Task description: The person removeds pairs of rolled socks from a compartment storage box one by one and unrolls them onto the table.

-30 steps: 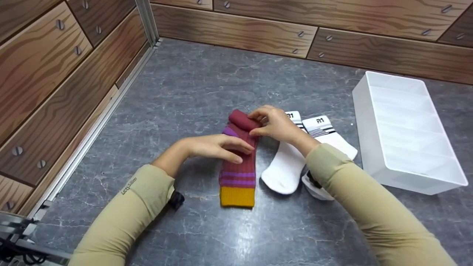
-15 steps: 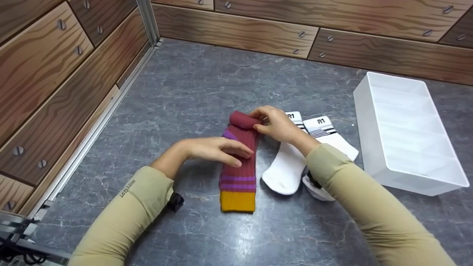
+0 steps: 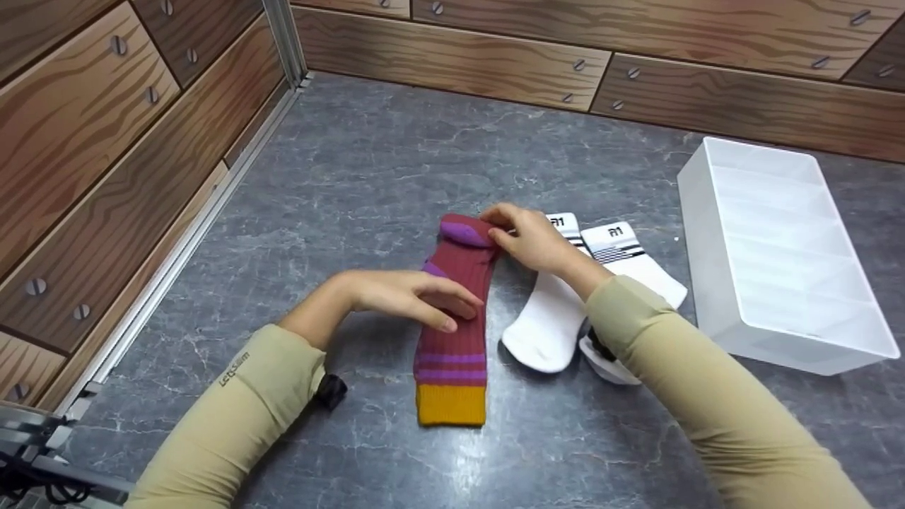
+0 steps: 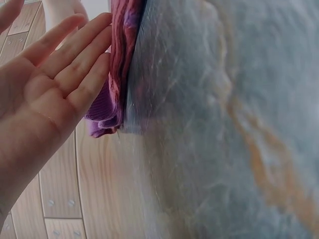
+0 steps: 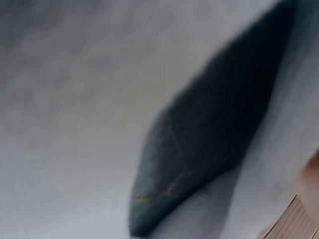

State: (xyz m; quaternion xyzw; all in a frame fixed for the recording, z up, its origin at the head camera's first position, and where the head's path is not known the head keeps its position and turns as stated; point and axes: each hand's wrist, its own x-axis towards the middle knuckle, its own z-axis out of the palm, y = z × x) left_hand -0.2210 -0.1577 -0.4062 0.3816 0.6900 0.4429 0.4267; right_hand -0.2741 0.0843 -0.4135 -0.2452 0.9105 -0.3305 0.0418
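A maroon sock (image 3: 452,343) with purple stripes and a mustard cuff lies lengthwise on the grey surface, cuff towards the person. Its far end is folded over, with a purple patch on top. At the right edge of that fold, my right hand (image 3: 529,237) pinches the fabric between thumb and fingers. My left hand (image 3: 392,293) lies across the sock's middle, fingers extended. In the left wrist view, the fingertips of the left hand (image 4: 55,89) touch the layered sock (image 4: 115,79). White fabric fills most of the right wrist view, blurred; the right hand's grip is hidden there.
Two white socks (image 3: 544,325) (image 3: 647,272) with black markings lie right of the maroon one, partly under the right forearm. Further right stands a white divided box (image 3: 714,283). Wood-patterned walls (image 3: 452,53) border the surface at the back and left.
The maroon sock's cuff has moved towards the person. Its far fold has turned over, bringing the purple patch on top. My left hand has moved slightly nearer the person; the right barely shifted.
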